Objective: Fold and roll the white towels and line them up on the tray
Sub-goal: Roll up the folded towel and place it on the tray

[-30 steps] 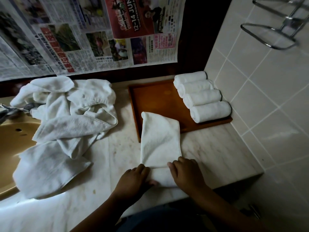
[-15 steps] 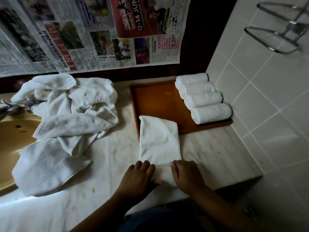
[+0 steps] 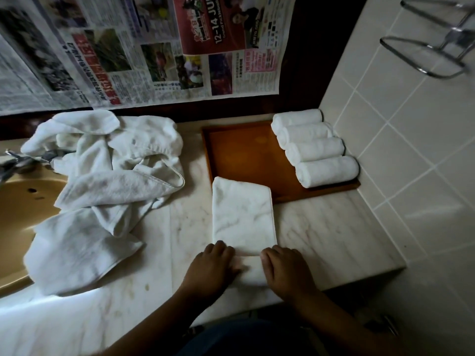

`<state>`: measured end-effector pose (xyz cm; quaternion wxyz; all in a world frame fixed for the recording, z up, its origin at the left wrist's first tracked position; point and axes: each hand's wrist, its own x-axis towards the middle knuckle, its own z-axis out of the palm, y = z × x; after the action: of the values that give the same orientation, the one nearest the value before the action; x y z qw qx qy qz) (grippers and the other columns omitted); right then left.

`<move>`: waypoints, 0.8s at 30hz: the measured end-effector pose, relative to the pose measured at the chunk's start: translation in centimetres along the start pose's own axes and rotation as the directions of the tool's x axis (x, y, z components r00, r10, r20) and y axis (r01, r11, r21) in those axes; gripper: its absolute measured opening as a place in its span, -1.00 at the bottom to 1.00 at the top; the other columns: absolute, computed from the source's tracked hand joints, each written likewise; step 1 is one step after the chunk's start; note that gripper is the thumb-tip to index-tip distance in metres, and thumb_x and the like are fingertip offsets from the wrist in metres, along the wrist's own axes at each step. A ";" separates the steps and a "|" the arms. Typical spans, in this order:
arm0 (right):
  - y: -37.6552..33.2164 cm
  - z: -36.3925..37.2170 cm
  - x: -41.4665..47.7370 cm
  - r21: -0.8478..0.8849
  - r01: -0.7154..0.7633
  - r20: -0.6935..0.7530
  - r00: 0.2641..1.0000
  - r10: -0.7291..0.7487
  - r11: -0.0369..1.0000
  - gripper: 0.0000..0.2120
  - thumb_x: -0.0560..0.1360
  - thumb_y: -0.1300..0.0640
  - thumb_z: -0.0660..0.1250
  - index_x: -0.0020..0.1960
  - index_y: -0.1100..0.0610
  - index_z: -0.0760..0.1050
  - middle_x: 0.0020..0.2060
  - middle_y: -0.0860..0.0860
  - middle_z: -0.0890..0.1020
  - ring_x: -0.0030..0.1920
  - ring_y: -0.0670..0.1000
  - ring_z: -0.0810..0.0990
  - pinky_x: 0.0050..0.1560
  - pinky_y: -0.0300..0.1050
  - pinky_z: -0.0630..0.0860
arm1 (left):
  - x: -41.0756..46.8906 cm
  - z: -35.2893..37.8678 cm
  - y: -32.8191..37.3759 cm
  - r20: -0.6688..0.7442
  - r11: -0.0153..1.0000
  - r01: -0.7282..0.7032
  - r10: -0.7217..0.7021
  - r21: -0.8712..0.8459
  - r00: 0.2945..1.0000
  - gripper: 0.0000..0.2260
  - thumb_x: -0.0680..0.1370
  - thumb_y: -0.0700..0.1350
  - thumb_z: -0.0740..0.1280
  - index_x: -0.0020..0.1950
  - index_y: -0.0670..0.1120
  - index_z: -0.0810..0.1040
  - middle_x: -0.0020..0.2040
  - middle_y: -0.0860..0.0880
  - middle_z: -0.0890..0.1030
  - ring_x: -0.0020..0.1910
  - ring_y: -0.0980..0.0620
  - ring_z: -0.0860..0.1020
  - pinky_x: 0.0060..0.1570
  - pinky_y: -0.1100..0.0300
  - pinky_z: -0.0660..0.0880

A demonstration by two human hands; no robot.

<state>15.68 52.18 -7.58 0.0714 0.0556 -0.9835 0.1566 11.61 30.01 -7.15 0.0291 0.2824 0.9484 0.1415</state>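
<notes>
A marble counter (image 3: 334,227) is observed, bounded by a tiled wall (image 3: 411,150) on the right and a sheet of newspaper (image 3: 128,47) at the back, with a tan sink (image 3: 18,209) set in at the left. A loose heap of white towels (image 3: 102,181) is spread over the counter's left half and the sink's edge. None of it is folded, and the number of towels in it cannot be told. A wooden tray (image 3: 244,155) is placed at the back right, against the tiles. Four rolled towels (image 3: 316,147) are lined up along its right side, each touching the next, and the left part of the tray floor is bare. One folded towel (image 3: 241,214) is laid as a long strip on the counter in front of the tray, its far end lapping over the tray's near rim. Its near end is turned up into the beginning of a roll at the counter's front edge. The left hand (image 3: 210,268) is set on the left end of that roll and the right hand (image 3: 288,271) on the right end, the fingers of both curled over the towelling and gripping it. The task is judged partly done: four rolls are placed, a fifth is barely begun, with most of the strip left to be rolled, and the heap is untouched.
</notes>
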 end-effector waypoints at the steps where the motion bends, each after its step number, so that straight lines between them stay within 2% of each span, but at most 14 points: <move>1: 0.0 -0.2 0.5 0.041 -0.007 0.009 1.000 0.007 0.999 -0.66 0.64 -0.07 0.06 -0.21 0.00 0.45 -0.34 -0.06 0.51 -0.38 0.00 0.49 -0.30 -0.10 0.34 | -0.8 0.9 -0.3 -0.061 0.989 -0.127 0.131 0.072 0.989 -0.44 0.53 0.36 0.14 0.22 -0.06 0.54 0.15 -0.06 0.55 0.06 -0.09 0.53 -0.05 0.05 0.53; 3: 0.2 -0.4 1.3 0.058 -0.004 0.032 0.999 0.002 0.998 -0.63 0.64 -0.09 0.04 -0.21 0.02 0.46 -0.33 -0.05 0.53 -0.38 0.02 0.51 -0.30 -0.09 0.40 | -2.0 2.6 -1.0 -0.170 0.962 -0.249 0.266 0.115 0.949 -0.36 0.53 0.34 0.18 0.32 -0.15 0.50 0.23 -0.13 0.53 0.16 -0.13 0.47 0.06 0.03 0.51; 5: 0.0 -0.3 1.4 0.031 0.016 0.073 0.997 -0.018 0.999 -0.66 0.63 -0.10 0.04 -0.15 0.02 0.47 -0.26 -0.03 0.54 -0.30 0.03 0.52 -0.23 0.00 0.48 | -2.4 3.2 -1.3 -0.218 0.971 -0.223 0.235 0.082 0.947 -0.41 0.54 0.30 0.20 0.35 -0.14 0.43 0.20 -0.13 0.54 0.16 -0.11 0.46 0.01 0.05 0.56; 8: 0.1 0.3 -0.3 0.069 0.058 0.007 0.998 -0.058 0.996 -0.71 0.61 -0.13 0.16 0.03 0.06 0.51 -0.05 0.00 0.54 -0.12 0.04 0.51 -0.11 -0.01 0.49 | -1.7 2.5 -1.2 -0.170 0.982 -0.184 0.186 0.031 0.968 -0.44 0.56 0.35 0.17 0.27 -0.09 0.45 0.11 -0.06 0.55 0.03 -0.06 0.49 -0.12 0.09 0.56; 11: 1.0 1.0 -2.0 0.105 0.123 -0.032 0.992 -0.121 0.987 -0.54 0.58 -0.27 0.20 0.18 0.09 0.55 0.08 0.01 0.56 0.01 0.02 0.52 -0.02 -0.08 0.48 | -1.0 1.2 -0.9 -0.086 0.985 -0.165 0.161 -0.042 0.983 -0.42 0.55 0.41 0.12 0.23 -0.04 0.49 0.04 0.00 0.55 -0.05 -0.03 0.51 -0.17 0.09 0.54; 14: 1.2 0.8 -0.8 0.101 0.132 0.016 0.991 -0.135 0.986 -0.59 0.61 -0.27 0.16 0.06 0.03 0.58 -0.07 -0.06 0.57 -0.13 0.00 0.55 -0.14 -0.05 0.52 | -1.4 0.9 -0.9 -0.117 0.986 -0.152 0.144 -0.064 0.983 -0.46 0.57 0.39 0.14 0.22 -0.03 0.51 0.03 0.02 0.56 -0.06 -0.01 0.52 -0.15 0.10 0.54; 16: 0.6 0.1 0.7 0.117 0.121 0.076 0.989 -0.131 0.986 -0.60 0.64 -0.23 0.13 -0.11 0.02 0.54 -0.22 -0.07 0.54 -0.26 -0.03 0.51 -0.24 0.00 0.50 | -2.4 1.5 -1.0 -0.175 0.976 -0.215 0.218 0.038 0.960 -0.49 0.61 0.29 0.17 0.29 -0.09 0.47 0.13 -0.06 0.57 0.05 -0.06 0.54 -0.07 0.09 0.55; 18: -0.2 -0.5 1.8 0.122 0.047 0.179 0.981 -0.069 0.991 -0.54 0.64 -0.23 0.07 -0.20 0.05 0.50 -0.28 -0.03 0.55 -0.30 -0.03 0.51 -0.24 0.03 0.51 | -3.5 2.2 -0.8 -0.208 0.959 -0.260 0.279 0.117 0.937 -0.44 0.59 0.24 0.20 0.40 -0.15 0.39 0.22 -0.15 0.56 0.15 -0.14 0.53 0.01 0.04 0.55; 21: -1.1 -0.7 3.1 0.059 -0.052 0.299 0.954 0.032 0.997 -0.52 0.64 -0.22 0.04 -0.20 0.08 0.50 -0.26 0.02 0.61 -0.25 0.01 0.57 -0.19 -0.02 0.50 | -3.2 2.3 -0.8 -0.247 0.978 -0.164 0.191 0.125 0.950 -0.40 0.55 0.31 0.18 0.35 -0.14 0.42 0.14 -0.11 0.58 0.05 -0.13 0.56 -0.07 0.05 0.57; 24: -1.5 -0.3 3.0 0.056 0.007 0.186 0.982 -0.017 0.998 -0.56 0.65 -0.21 0.02 -0.21 0.03 0.43 -0.25 -0.03 0.54 -0.24 0.00 0.52 -0.22 -0.02 0.46 | -1.9 1.8 -1.2 -0.201 0.990 -0.103 0.120 0.094 0.972 -0.37 0.51 0.44 0.14 0.21 -0.09 0.47 0.00 -0.04 0.59 -0.14 -0.06 0.55 -0.23 0.08 0.54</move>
<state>12.95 50.59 -6.42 -0.0218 0.0779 -0.9808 0.1775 12.80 28.43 -9.24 -0.0892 0.3200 0.9339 0.1322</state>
